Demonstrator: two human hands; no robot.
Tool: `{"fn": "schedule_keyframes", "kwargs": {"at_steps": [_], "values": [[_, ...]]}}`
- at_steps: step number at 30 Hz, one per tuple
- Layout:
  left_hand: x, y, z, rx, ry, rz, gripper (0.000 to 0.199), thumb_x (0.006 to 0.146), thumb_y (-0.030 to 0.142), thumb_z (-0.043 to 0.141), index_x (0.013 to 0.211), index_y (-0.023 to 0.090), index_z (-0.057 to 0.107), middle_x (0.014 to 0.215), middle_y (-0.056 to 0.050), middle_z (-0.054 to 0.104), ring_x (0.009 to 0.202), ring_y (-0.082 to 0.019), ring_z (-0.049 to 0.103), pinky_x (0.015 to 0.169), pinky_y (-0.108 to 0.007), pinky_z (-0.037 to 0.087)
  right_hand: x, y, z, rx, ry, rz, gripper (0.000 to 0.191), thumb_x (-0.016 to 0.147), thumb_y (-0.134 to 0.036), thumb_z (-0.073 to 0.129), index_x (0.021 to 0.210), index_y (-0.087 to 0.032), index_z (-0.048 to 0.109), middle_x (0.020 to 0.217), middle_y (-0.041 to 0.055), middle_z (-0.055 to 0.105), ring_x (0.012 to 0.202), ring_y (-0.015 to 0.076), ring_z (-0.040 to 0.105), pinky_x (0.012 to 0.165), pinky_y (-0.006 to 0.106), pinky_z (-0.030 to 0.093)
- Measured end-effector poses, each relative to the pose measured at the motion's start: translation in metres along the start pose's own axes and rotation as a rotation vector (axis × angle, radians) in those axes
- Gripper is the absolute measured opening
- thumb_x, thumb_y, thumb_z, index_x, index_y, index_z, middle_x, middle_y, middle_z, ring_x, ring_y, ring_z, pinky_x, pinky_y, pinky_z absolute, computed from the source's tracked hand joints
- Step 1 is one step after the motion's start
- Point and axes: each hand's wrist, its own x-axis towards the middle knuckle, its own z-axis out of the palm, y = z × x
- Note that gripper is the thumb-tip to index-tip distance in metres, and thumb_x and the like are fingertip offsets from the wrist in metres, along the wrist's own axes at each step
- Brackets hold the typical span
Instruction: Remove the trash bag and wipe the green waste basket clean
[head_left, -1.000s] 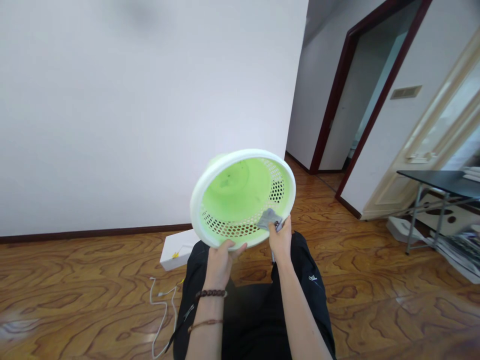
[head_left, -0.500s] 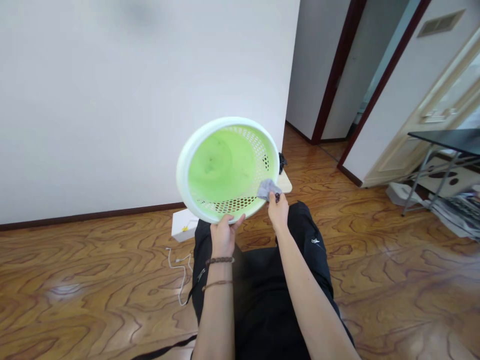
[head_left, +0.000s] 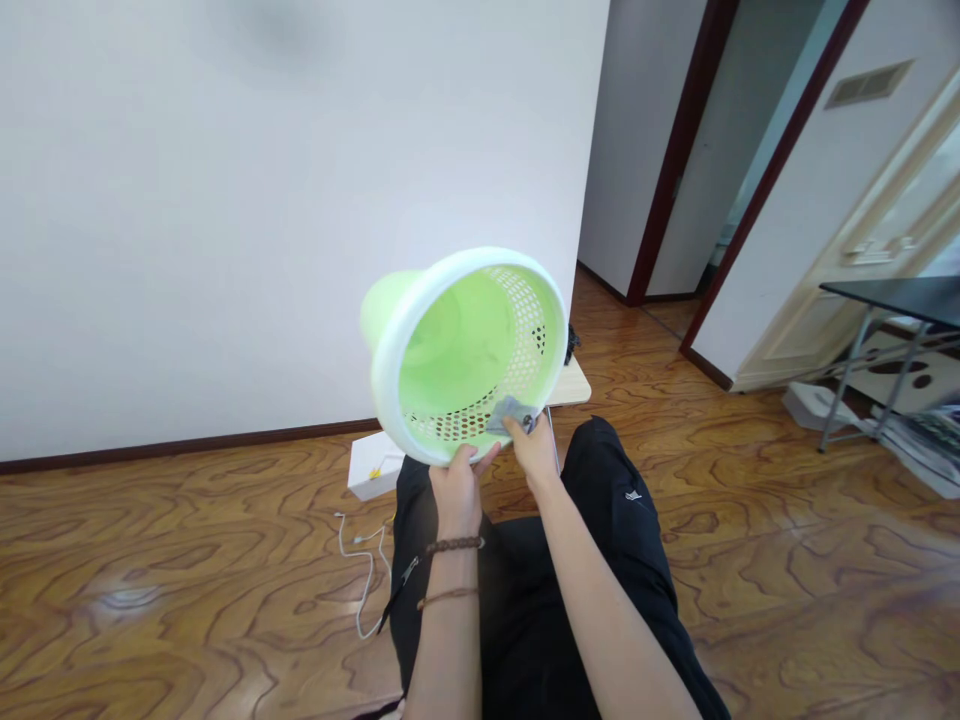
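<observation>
A light green plastic basket (head_left: 391, 375) with a perforated wall and a pale rim is tilted on its side, its mouth facing me and to the right. My left hand (head_left: 456, 490) grips the lower rim, thumb on the inner side. Pinched in my right hand (head_left: 534, 450) is a grey cloth (head_left: 507, 412), which lies against the inside of the basket near the lower right rim. A small dark spot shows on the cloth by my fingers. The far ends of my left fingers are hidden beneath the rim.
A white box (head_left: 373, 466) with a yellow mark and a white cable (head_left: 367, 580) lie on the wooden floor to the left. Behind the basket is a pale board (head_left: 571, 384) with a black item. A dark folding table (head_left: 900, 298) stands at right; a white wall (head_left: 285, 200) rises ahead.
The basket has tipped so that more of its outer left side shows. My right hand has moved left and down along the rim, taking the cloth inside the lower wall.
</observation>
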Motion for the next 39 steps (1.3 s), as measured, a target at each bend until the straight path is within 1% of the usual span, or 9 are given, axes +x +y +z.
{"fn": "schedule_keyframes", "kwargs": {"at_steps": [3, 8, 10, 17, 23, 30, 32, 35, 39], "values": [[-0.001, 0.005, 0.0, 0.027, -0.019, -0.01, 0.03, 0.059, 0.003, 0.061, 0.088, 0.012, 0.063, 0.095, -0.006, 0.065, 0.087, -0.023, 0.063, 0.076, -0.046, 0.056, -0.01, 0.003, 0.0, 0.049, 0.008, 0.016, 0.038, 0.068, -0.041, 0.062, 0.098, -0.017, 0.059, 0.092, 0.0081, 0.069, 0.082, 0.0211, 0.064, 0.071, 0.029, 0.047], [-0.005, 0.014, -0.002, 0.062, -0.008, -0.034, 0.032, 0.059, 0.003, 0.062, 0.09, 0.012, 0.062, 0.095, -0.007, 0.065, 0.089, -0.023, 0.062, 0.073, -0.043, 0.058, 0.002, -0.01, -0.032, -0.064, 0.179, -0.106, 0.039, 0.076, -0.046, 0.054, 0.098, -0.015, 0.062, 0.094, 0.0106, 0.069, 0.089, 0.0242, 0.063, 0.077, 0.033, 0.046], [-0.006, 0.015, -0.001, 0.059, -0.021, -0.053, 0.035, 0.06, 0.002, 0.061, 0.093, 0.013, 0.062, 0.098, -0.007, 0.065, 0.091, -0.023, 0.062, 0.073, -0.043, 0.058, 0.002, -0.014, -0.038, -0.087, 0.204, -0.126, 0.04, 0.077, -0.047, 0.053, 0.098, -0.015, 0.062, 0.095, 0.012, 0.068, 0.091, 0.025, 0.062, 0.078, 0.033, 0.045], [-0.011, 0.02, 0.001, 0.045, -0.027, -0.033, 0.036, 0.061, 0.002, 0.06, 0.095, 0.013, 0.062, 0.094, -0.006, 0.065, 0.089, -0.021, 0.062, 0.071, -0.04, 0.059, -0.017, -0.011, -0.016, 0.03, 0.041, -0.06, 0.039, 0.072, -0.042, 0.059, 0.101, -0.016, 0.061, 0.094, 0.0084, 0.069, 0.085, 0.0218, 0.063, 0.075, 0.031, 0.047], [-0.014, 0.026, -0.001, 0.055, -0.017, -0.038, 0.032, 0.061, 0.002, 0.06, 0.091, 0.012, 0.061, 0.096, -0.007, 0.064, 0.088, -0.022, 0.062, 0.07, -0.042, 0.059, -0.014, -0.022, -0.029, 0.074, 0.137, -0.128, 0.042, 0.078, -0.047, 0.052, 0.104, -0.015, 0.061, 0.103, 0.01, 0.067, 0.097, 0.0235, 0.061, 0.084, 0.034, 0.044], [-0.016, 0.026, 0.001, 0.067, -0.01, -0.031, 0.028, 0.06, 0.005, 0.061, 0.087, 0.012, 0.062, 0.092, -0.007, 0.065, 0.088, -0.023, 0.063, 0.07, -0.04, 0.059, -0.04, -0.036, -0.023, 0.108, -0.043, -0.052, 0.047, 0.07, -0.037, 0.063, 0.112, -0.017, 0.053, 0.101, 0.0078, 0.067, 0.087, 0.0211, 0.063, 0.076, 0.032, 0.047], [-0.017, 0.027, -0.001, 0.065, -0.007, -0.017, 0.028, 0.06, 0.006, 0.062, 0.087, 0.012, 0.063, 0.093, -0.007, 0.065, 0.089, -0.024, 0.063, 0.069, -0.04, 0.059, -0.042, -0.038, -0.022, 0.125, -0.061, -0.067, 0.044, 0.072, -0.037, 0.061, 0.111, -0.018, 0.054, 0.101, 0.0073, 0.067, 0.088, 0.0208, 0.063, 0.077, 0.032, 0.047], [-0.018, 0.028, -0.005, 0.058, -0.011, -0.012, 0.028, 0.06, 0.005, 0.062, 0.088, 0.012, 0.063, 0.095, -0.008, 0.065, 0.089, -0.024, 0.063, 0.068, -0.04, 0.059, -0.037, -0.04, -0.027, 0.098, 0.036, -0.119, 0.039, 0.077, -0.041, 0.055, 0.107, -0.017, 0.057, 0.103, 0.0086, 0.067, 0.095, 0.022, 0.061, 0.082, 0.034, 0.046], [-0.018, 0.027, -0.005, 0.068, -0.043, -0.035, 0.031, 0.06, 0.005, 0.062, 0.091, 0.012, 0.062, 0.094, -0.007, 0.065, 0.088, -0.022, 0.063, 0.069, -0.038, 0.059, -0.029, -0.037, -0.035, 0.025, 0.153, -0.126, 0.042, 0.08, -0.046, 0.05, 0.106, -0.014, 0.06, 0.106, 0.0128, 0.066, 0.101, 0.025, 0.059, 0.086, 0.036, 0.044]]}}
